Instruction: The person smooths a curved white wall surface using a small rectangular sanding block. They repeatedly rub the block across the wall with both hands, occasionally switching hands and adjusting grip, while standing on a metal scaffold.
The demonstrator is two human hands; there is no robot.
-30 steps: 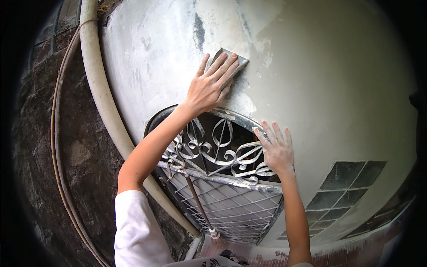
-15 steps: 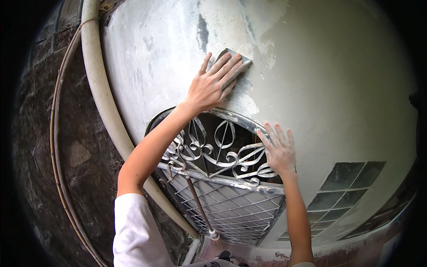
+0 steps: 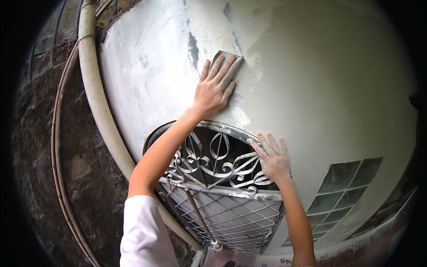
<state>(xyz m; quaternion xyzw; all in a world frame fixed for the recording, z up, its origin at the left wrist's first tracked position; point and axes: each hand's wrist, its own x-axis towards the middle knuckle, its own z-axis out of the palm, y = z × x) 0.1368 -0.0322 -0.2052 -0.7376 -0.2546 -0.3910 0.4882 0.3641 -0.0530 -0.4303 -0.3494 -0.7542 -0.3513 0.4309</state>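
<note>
My left hand (image 3: 212,88) presses a flat grey sanding pad (image 3: 235,61) against the patchy white wall (image 3: 138,75), above an arched opening. Its fingers lie long over the pad, gripping it to the surface. Lower right, my right hand (image 3: 273,160) rests with spread, dust-whitened fingers at the right edge of the arch's chipped rim (image 3: 235,131), holding nothing. Scrolled white metal grillwork (image 3: 229,171) fills the arch, with a diamond lattice (image 3: 262,216) below it.
A thick pale pipe (image 3: 102,102) runs down the left, beside thin bent poles (image 3: 58,151) and a dark rough wall (image 3: 40,169). A rod with a white fitting (image 3: 216,244) slants down across the lattice. Glass-block panes (image 3: 344,187) are set in the wall at right.
Compared with half a second ago, the arch and wall marks sit lower in the view. My left hand and the pad have slid a little higher along the wall; my right hand remains at the rim.
</note>
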